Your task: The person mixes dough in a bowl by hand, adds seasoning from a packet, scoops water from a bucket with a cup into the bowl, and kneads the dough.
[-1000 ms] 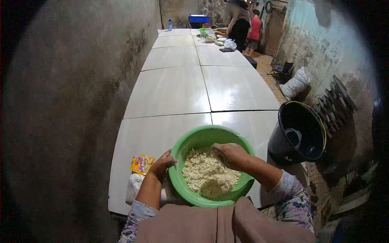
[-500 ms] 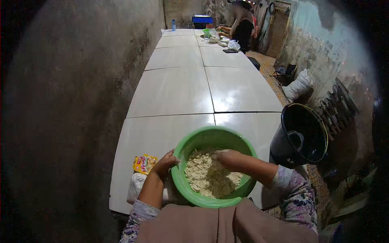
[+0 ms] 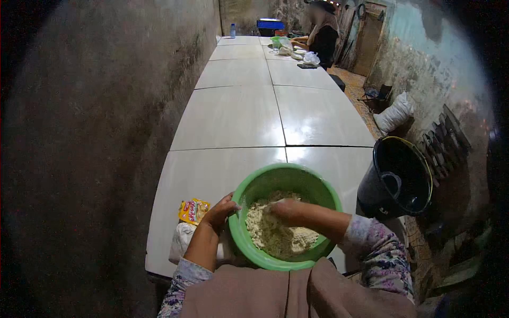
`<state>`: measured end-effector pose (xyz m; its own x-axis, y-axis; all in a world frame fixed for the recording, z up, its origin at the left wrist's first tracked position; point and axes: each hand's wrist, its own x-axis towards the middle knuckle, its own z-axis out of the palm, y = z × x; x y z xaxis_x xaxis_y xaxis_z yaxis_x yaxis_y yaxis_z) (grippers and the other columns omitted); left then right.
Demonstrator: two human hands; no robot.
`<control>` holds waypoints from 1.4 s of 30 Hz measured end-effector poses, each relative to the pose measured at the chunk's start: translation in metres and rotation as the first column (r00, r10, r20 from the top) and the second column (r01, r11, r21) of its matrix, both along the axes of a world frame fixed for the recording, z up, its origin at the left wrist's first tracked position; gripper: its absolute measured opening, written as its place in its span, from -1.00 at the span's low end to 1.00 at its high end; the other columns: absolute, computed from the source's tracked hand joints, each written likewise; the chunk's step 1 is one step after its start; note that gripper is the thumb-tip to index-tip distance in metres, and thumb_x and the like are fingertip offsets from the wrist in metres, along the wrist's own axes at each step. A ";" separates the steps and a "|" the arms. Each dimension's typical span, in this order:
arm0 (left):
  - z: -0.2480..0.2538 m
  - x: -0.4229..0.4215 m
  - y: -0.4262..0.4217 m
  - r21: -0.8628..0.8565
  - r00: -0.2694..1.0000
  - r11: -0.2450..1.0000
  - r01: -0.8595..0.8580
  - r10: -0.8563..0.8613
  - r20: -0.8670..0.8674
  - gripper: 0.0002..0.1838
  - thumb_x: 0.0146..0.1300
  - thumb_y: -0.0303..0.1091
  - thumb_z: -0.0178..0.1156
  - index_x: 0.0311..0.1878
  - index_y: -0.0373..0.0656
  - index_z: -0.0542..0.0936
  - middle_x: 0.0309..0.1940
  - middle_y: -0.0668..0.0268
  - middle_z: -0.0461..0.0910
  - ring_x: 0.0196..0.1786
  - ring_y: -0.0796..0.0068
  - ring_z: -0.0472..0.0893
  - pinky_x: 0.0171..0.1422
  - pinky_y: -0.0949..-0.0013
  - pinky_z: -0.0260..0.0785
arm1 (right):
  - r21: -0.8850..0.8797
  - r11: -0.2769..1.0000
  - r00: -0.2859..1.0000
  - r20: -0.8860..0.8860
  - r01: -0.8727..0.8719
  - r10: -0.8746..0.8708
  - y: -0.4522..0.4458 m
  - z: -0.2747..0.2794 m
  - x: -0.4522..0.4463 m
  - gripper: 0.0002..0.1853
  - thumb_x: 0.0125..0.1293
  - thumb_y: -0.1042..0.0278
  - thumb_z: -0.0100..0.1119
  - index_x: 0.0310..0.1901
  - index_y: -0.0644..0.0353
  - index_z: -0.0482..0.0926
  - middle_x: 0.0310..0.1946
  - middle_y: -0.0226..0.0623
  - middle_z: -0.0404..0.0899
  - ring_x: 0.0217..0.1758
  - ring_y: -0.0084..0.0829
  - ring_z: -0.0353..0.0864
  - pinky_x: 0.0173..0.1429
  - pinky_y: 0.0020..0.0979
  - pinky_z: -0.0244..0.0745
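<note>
A green plastic basin (image 3: 248, 243) stands at the near end of the table, close against my body. Pale, crumbly flour dough (image 3: 261, 228) covers its bottom, with drier white flour toward the right side. My left hand (image 3: 222, 211) grips the basin's left rim, thumb over the edge and dusted with flour. Down inside the basin, my right hand (image 3: 286, 210) is curled into the dough near the far side; its fingertips are hidden and slightly blurred. A yellow printed packet (image 3: 194, 211) and a white plastic bag (image 3: 182, 241) lie just left of my left arm.
A black bucket (image 3: 393, 180) stands at the table's right edge. The long white-tiled table (image 3: 228, 116) runs away toward a person (image 3: 324, 34) at its far right, beside bags and a green container (image 3: 276, 41). A rough wall (image 3: 106, 132) borders the left; a white sack (image 3: 395, 113) lies right.
My right hand has moved a little left through the dough, and the dough's surface has shifted. My left hand keeps its hold on the rim. The view has tilted slightly.
</note>
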<state>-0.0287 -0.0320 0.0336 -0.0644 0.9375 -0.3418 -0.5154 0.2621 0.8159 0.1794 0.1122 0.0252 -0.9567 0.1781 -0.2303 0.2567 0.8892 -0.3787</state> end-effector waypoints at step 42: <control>0.008 0.001 -0.003 -0.021 1.000 1.000 0.007 -0.008 -0.029 -0.27 0.01 -0.32 0.22 0.34 -0.11 0.31 -0.08 0.33 0.56 -0.17 0.54 0.59 -0.12 0.47 0.54 | 0.258 0.965 0.998 0.006 0.051 -0.055 0.002 0.024 0.014 -0.33 0.18 0.22 0.24 0.31 0.20 0.27 0.13 0.14 0.36 0.04 0.06 0.54 0.08 -0.10 0.50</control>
